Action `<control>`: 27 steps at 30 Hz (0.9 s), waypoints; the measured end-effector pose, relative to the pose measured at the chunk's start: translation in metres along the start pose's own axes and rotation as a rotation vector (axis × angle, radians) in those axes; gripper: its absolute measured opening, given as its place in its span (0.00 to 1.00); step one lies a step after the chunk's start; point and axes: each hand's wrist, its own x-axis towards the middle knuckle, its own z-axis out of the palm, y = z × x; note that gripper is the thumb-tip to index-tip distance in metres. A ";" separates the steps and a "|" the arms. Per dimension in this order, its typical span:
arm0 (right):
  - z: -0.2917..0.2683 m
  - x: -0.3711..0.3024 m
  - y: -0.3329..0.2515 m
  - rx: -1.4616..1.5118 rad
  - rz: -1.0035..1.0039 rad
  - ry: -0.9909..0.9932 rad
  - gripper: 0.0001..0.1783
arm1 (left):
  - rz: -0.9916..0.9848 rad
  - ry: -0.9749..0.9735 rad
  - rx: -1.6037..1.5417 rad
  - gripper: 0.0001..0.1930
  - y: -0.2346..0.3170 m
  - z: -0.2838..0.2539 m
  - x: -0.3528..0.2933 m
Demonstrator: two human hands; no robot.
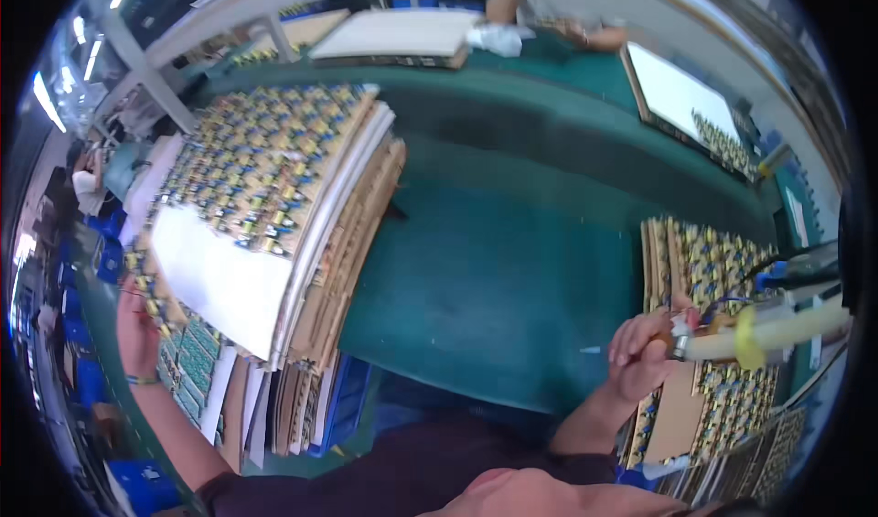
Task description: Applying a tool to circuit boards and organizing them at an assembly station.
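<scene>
A tall stack of cardboard sheets stands on the left, its top sheet covered with rows of small yellow and blue electronic parts. A white sheet shows at its near side. My left hand is at the stack's left edge, beside the parts there; its fingers are too blurred to read. My right hand is over the right-hand stack of part-covered cardboard, its fingers curled near a small red and white piece. What they grip cannot be made out. A pale tube with a yellow band extends right of that hand.
Between the stacks lies a green tabletop, with a small pointed white item near my right hand. Green circuit boards sit below the left stack. Across the table, another person's arm is near white-topped boards. Blue bins stand lower left.
</scene>
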 end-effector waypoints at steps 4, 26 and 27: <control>-0.005 0.003 -0.002 -0.043 -0.122 0.058 0.37 | -0.178 -0.073 0.168 0.20 0.014 -0.067 0.067; -0.022 0.007 0.020 -0.046 -0.070 0.042 0.26 | -0.181 0.231 0.797 0.23 -0.012 -0.065 0.126; -0.017 0.009 0.016 -0.072 -0.066 0.014 0.25 | -0.105 0.190 0.886 0.25 -0.023 -0.038 0.132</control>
